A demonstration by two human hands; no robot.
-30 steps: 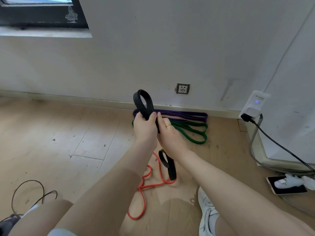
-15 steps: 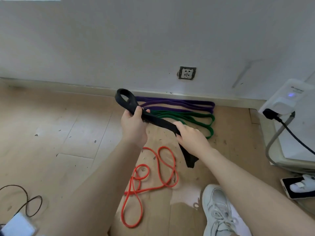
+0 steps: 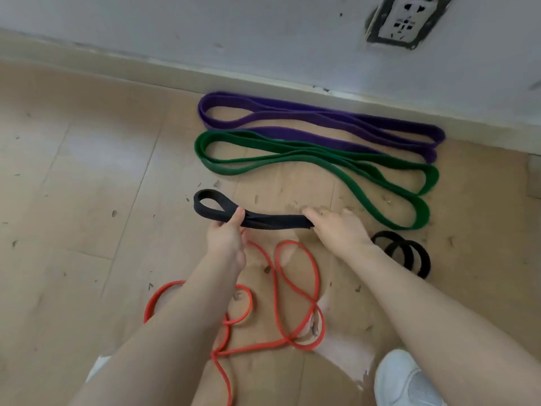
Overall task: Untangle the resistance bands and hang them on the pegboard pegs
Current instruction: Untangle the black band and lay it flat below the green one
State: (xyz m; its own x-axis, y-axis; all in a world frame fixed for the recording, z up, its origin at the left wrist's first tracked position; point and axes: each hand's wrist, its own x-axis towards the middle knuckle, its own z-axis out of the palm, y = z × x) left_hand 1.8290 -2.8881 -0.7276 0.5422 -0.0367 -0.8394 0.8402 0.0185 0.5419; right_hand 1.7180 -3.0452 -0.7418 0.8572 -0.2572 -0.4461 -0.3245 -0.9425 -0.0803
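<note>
A black band is stretched low over the wooden floor between my hands. My left hand pinches it just right of its open end loop. My right hand grips its other part, and the rest of the black band lies coiled on the floor to the right of my wrist. A purple band lies folded along the baseboard. A green band lies folded just in front of it. A thin red band lies in loose loops under my forearms. No pegboard is in view.
A white wall with a socket stands behind the bands, with a baseboard at its foot. My white shoe is at the bottom right. Bare floorboards spread to the left.
I have bent closer to the floor and lowered the black band to just above it. My hands have drawn apart along it, and its free end now lies coiled on the floor.
</note>
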